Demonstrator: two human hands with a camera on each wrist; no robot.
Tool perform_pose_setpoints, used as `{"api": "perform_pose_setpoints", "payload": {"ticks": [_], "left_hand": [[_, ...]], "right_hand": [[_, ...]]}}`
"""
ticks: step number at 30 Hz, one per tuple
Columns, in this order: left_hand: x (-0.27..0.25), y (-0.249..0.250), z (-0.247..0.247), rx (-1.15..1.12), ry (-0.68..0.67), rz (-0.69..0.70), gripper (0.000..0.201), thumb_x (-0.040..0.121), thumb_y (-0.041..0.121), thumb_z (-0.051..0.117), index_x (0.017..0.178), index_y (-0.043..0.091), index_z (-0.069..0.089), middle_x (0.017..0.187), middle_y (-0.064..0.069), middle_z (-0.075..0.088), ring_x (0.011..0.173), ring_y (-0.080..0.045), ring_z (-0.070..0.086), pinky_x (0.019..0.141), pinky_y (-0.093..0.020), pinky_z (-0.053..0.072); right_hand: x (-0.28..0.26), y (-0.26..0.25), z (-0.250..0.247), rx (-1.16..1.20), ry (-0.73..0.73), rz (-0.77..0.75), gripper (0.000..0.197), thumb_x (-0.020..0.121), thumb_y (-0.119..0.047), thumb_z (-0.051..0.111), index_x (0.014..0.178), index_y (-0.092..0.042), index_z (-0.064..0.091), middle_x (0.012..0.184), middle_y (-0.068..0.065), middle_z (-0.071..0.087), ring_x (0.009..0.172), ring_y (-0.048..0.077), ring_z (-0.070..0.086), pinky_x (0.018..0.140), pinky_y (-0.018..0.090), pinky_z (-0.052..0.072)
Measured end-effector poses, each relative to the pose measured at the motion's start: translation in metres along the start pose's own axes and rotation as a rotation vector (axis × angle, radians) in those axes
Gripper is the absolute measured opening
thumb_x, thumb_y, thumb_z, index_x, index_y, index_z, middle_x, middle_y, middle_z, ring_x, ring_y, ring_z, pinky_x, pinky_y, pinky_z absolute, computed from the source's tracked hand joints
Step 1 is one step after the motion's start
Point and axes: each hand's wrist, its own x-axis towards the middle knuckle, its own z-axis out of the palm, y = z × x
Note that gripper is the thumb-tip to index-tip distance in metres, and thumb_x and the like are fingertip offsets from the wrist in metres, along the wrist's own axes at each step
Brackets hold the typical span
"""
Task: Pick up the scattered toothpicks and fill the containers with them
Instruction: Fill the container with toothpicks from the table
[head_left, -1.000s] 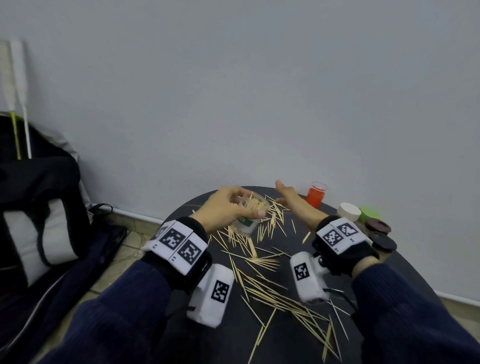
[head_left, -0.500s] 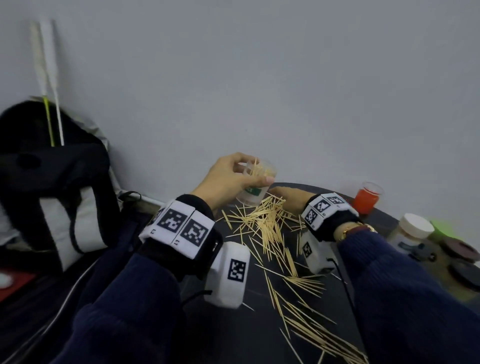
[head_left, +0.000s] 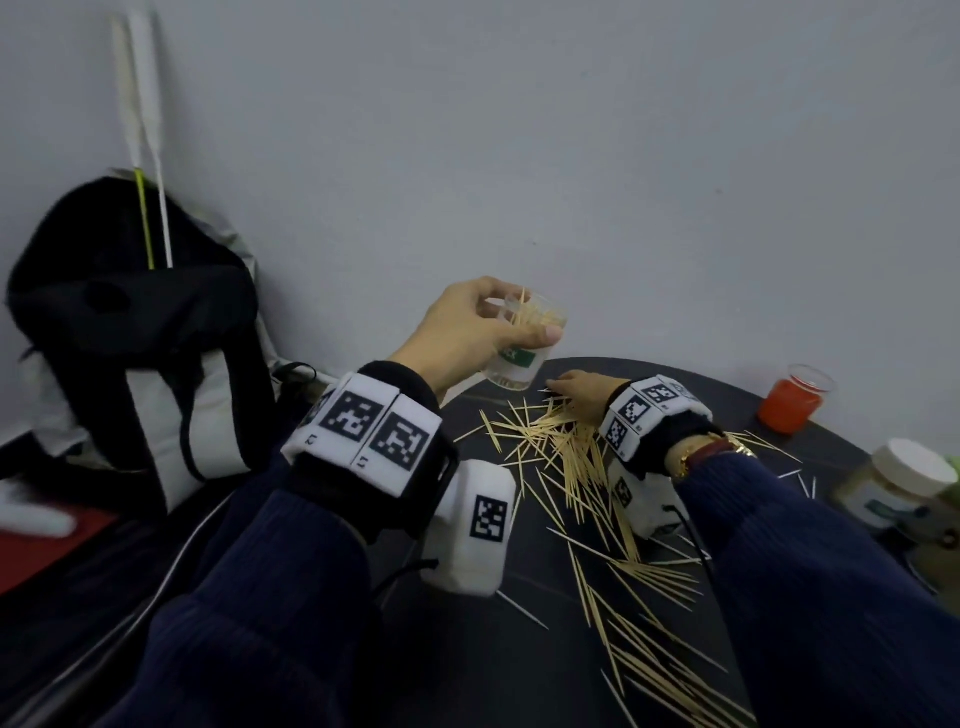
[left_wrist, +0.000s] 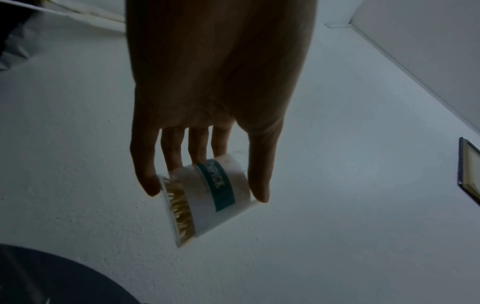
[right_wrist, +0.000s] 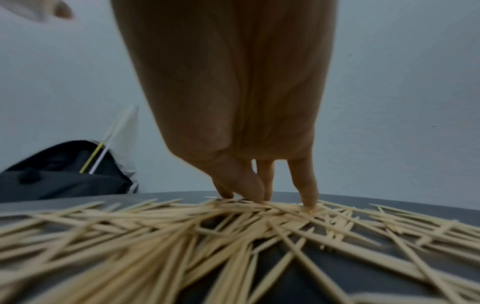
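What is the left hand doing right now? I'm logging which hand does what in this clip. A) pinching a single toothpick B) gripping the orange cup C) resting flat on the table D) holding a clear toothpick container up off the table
D: the left hand grips the clear container, partly filled with toothpicks, above the table, while the right hand presses on the scattered toothpicks.

The left hand (head_left: 462, 332) is being held raised, its fingers (left_wrist: 145, 174) and thumb curling around a container (head_left: 519, 348). The right hand (head_left: 582, 392) is reaching forward and down, its fingers (right_wrist: 306, 191) pressing, nearly straight, on the toothpicks (right_wrist: 182, 226).
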Motion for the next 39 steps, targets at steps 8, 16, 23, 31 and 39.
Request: {"api": "perform_pose_setpoints", "payload": {"ticks": [8, 16, 23, 31, 39], "left_hand": [[-0.009, 0.007, 0.011, 0.011, -0.019, 0.003, 0.055, 0.075, 0.023, 0.077, 0.125, 0.016, 0.054, 0.116, -0.005, 0.059, 0.107, -0.020, 0.058, 0.082, -0.028, 0.047], [-0.023, 0.013, 0.011, -0.006, -0.018, 0.022, 0.055, 0.076, 0.021, 0.076, 0.126, 0.013, 0.053, 0.115, -0.005, 0.059, 0.101, -0.017, 0.056, 0.069, -0.020, 0.045], [-0.034, 0.012, 0.008, -0.004, -0.025, 0.020, 0.054, 0.076, 0.018, 0.076, 0.125, 0.012, 0.054, 0.112, -0.005, 0.058, 0.097, -0.016, 0.056, 0.065, -0.020, 0.045], [-0.045, 0.010, 0.016, 0.076, -0.080, 0.009, 0.057, 0.077, 0.020, 0.074, 0.128, 0.012, 0.052, 0.124, -0.011, 0.056, 0.115, -0.028, 0.054, 0.094, -0.041, 0.048], [-0.052, 0.005, 0.000, 0.039, -0.062, 0.024, 0.056, 0.076, 0.021, 0.075, 0.127, 0.013, 0.053, 0.120, -0.007, 0.057, 0.110, -0.023, 0.055, 0.082, -0.032, 0.048]], "right_hand": [[-0.060, -0.005, 0.015, 0.167, 0.011, -0.092, 0.070, 0.089, 0.008, 0.035, 0.147, -0.029, 0.024, 0.146, 0.012, 0.031, 0.134, 0.028, 0.034, 0.108, 0.037, 0.033], [-0.107, -0.001, 0.037, 0.253, 0.045, -0.144, 0.067, 0.084, 0.012, 0.037, 0.142, -0.022, 0.036, 0.148, 0.009, 0.031, 0.137, 0.024, 0.031, 0.112, 0.033, 0.028], [-0.151, 0.006, 0.060, 0.266, 0.050, -0.142, 0.075, 0.080, 0.017, 0.034, 0.144, -0.021, 0.033, 0.151, 0.006, 0.027, 0.140, 0.020, 0.026, 0.111, 0.026, 0.022], [-0.193, 0.011, 0.071, 0.256, 0.007, -0.126, 0.072, 0.078, 0.018, 0.033, 0.140, -0.018, 0.041, 0.151, 0.006, 0.029, 0.140, 0.021, 0.026, 0.114, 0.028, 0.020], [-0.187, 0.002, 0.052, 0.303, 0.064, -0.089, 0.052, 0.085, 0.011, 0.039, 0.126, -0.017, 0.056, 0.136, 0.003, 0.050, 0.128, 0.017, 0.044, 0.102, 0.024, 0.034]]}}
